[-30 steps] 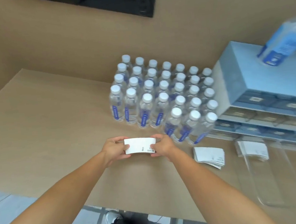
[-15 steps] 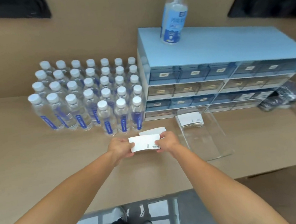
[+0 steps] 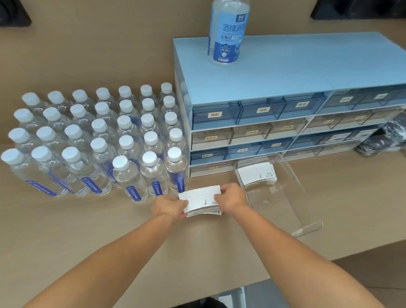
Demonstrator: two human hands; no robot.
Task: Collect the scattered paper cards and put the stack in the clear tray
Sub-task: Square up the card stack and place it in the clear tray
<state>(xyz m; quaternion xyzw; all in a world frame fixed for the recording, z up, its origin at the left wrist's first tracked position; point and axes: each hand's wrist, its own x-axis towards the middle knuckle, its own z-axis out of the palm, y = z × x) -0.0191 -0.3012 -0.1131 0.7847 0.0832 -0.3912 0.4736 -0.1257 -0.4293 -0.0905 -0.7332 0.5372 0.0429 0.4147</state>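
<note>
A stack of white paper cards [image 3: 200, 200] lies on the tan table, held at both ends. My left hand [image 3: 168, 207] grips its left end and my right hand [image 3: 231, 198] grips its right end. The stack's lower cards are fanned out unevenly. Just to the right stands the clear tray [image 3: 295, 209], long and narrow, its far end against the drawer unit. A second pile of white cards [image 3: 256, 174] lies inside the tray at that far end.
Several rows of water bottles [image 3: 100, 139] stand at the back left, close to the cards. A blue drawer unit [image 3: 292, 109] fills the back right, with a spray bottle [image 3: 229, 23] on top. A black bag [image 3: 390, 137] lies at its right end.
The view has swung right and steadied. My hands have brought their cards down onto the pile that lay left of the tray, and now hold one thicker stack on the table.
</note>
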